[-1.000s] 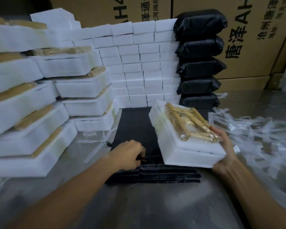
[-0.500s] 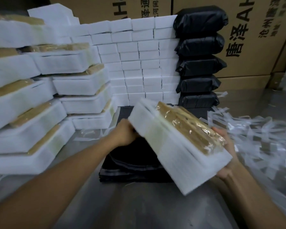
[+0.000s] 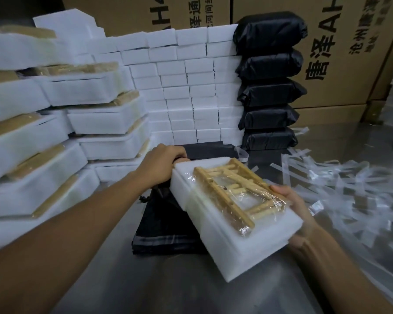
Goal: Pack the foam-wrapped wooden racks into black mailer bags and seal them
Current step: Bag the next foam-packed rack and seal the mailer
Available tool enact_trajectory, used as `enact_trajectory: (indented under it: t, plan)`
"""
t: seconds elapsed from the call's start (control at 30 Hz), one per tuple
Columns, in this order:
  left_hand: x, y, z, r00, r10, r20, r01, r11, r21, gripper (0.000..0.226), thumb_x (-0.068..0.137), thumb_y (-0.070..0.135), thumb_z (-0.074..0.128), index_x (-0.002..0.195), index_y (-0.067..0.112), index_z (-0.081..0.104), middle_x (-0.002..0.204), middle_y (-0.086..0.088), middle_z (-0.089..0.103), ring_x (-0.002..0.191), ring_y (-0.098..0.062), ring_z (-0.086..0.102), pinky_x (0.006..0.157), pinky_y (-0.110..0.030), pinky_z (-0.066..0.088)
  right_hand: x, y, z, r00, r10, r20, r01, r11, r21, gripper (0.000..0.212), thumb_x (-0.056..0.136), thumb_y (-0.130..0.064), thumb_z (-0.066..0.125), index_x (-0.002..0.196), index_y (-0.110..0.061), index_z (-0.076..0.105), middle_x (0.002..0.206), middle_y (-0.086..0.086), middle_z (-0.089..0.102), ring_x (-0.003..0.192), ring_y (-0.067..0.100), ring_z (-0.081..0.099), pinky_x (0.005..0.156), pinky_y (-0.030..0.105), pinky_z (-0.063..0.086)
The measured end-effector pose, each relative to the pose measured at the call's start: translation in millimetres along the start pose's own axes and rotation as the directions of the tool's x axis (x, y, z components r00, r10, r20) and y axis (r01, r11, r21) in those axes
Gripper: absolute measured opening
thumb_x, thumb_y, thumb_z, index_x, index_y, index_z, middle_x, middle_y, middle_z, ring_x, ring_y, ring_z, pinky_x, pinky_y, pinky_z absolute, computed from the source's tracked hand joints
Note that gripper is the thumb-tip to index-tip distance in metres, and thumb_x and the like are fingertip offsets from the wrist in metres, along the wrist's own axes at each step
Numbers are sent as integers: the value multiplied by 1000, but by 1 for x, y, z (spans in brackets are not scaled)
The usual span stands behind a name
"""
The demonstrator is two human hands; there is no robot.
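Head camera showed the foam-wrapped rack (image 3: pixel 234 214) held tilted above the near end of the stack of black mailer bags (image 3: pixel 166 223) on the counter (image 3: pixel 114 279), its far end higher than its near end. Through clear film on top we saw the wooden slats. Our right hand (image 3: pixel 295 207) gripped the near right end, fingers curled under the foam and thumb on the film. Our left hand (image 3: pixel 161 166) was at the far left corner of the foam, fingers curled, and seemed to pinch the lip of the top bag there; we could not tell how wide the mouth stood.

We judged the step in hand to be feeding the rack into the bag. To do it well, we would hold the mouth wide with the left hand, aim one foam corner in first, then level the rack and slide it straight so the foam does not snag the lip.

Left of us sat tilted stacks of more wrapped racks (image 3: pixel 55 137); at the far side a wall of white foam blocks (image 3: pixel 186 87), and right of it a pile of sealed black parcels (image 3: pixel 270 87). Loose clear strips (image 3: pixel 340 184) littered the right of the counter. Cardboard cartons (image 3: pixel 340 53) stood behind.
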State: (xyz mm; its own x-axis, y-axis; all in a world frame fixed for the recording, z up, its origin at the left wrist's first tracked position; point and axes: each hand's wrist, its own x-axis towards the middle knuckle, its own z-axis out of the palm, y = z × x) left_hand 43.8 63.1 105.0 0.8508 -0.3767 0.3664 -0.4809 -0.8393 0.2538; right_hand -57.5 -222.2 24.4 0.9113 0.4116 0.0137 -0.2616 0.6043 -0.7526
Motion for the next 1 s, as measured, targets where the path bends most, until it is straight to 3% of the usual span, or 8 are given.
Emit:
enact_trajectory:
  t: [0.1, 0.23, 0.37, 0.57, 0.63, 0.73, 0.9, 1.0]
  plan:
    - [-4, -5, 6, 999, -38, 20, 39, 998, -51, 26, 84, -1, 51, 90, 16, 70, 92, 0, 70, 90, -25, 62, 75, -41, 52, 0, -1, -1, 999, -1, -39, 1, 1000, 2, 57, 50, -35, 93, 99, -10, 80, 97, 15, 76, 84, 29, 74, 71, 35, 60]
    - [0, -13, 9, 991, -111, 80, 119, 986, -113, 20, 85, 1, 49, 77, 12, 64, 73, -9, 64, 71, -27, 59, 67, -34, 47, 2, 0, 0, 996, -46, -82, 40, 996, -75, 56, 52, -38, 89, 100, -12, 79, 99, 15, 75, 86, 30, 73, 77, 37, 60]
    - [3, -13, 6, 989, -139, 44, 142, 988, -67, 21, 91, 13, 55, 76, 24, 63, 59, 12, 57, 59, -8, 53, 57, -27, 40, 4, 5, 6, 996, -63, -66, 48, 977, -206, 51, 55, -43, 89, 97, -16, 80, 91, 13, 76, 78, 26, 74, 69, 35, 60]
    - [6, -12, 4, 987, -158, 17, 158, 985, -66, 20, 91, 34, 65, 72, 28, 64, 67, 9, 61, 68, -10, 57, 59, -27, 43, 6, 11, 6, 998, -16, -54, -2, 946, -323, 71, 63, -46, 84, 127, -20, 67, 114, 14, 72, 95, 27, 72, 81, 35, 58]
    - [8, -8, 3, 991, -123, 48, 124, 992, -32, 15, 91, 31, 66, 77, 24, 67, 73, 8, 64, 73, -13, 60, 59, -26, 43, 8, 14, 7, 999, 23, -37, -35, 928, -372, 68, 64, -47, 83, 127, -25, 68, 120, 14, 71, 99, 26, 72, 81, 32, 58]
    - [12, 2, 4, 997, -48, 65, 44, 998, 49, 10, 91, 28, 65, 85, 20, 69, 79, 8, 64, 76, -15, 59, 55, -24, 37, 12, 20, 13, 996, 77, -51, -91, 920, -382, 55, 65, -44, 80, 116, -24, 75, 111, 12, 75, 91, 23, 74, 75, 28, 58]
    - [9, 21, 7, 989, 134, 61, -142, 977, 158, 13, 96, 27, 56, 90, 19, 64, 90, 3, 65, 85, -21, 59, 71, -36, 47, 16, 25, 15, 994, 89, -59, -105, 916, -388, 52, 71, -43, 73, 119, -23, 73, 111, 12, 74, 90, 22, 72, 78, 29, 57]
    - [0, 24, 9, 965, 257, 50, -260, 915, 309, 18, 101, 25, 47, 93, 14, 58, 93, -1, 62, 83, -25, 59, 70, -41, 47, 18, 27, 12, 996, 67, -66, -86, 929, -361, 51, 74, -43, 73, 120, -22, 72, 112, 12, 74, 93, 24, 73, 76, 30, 58]
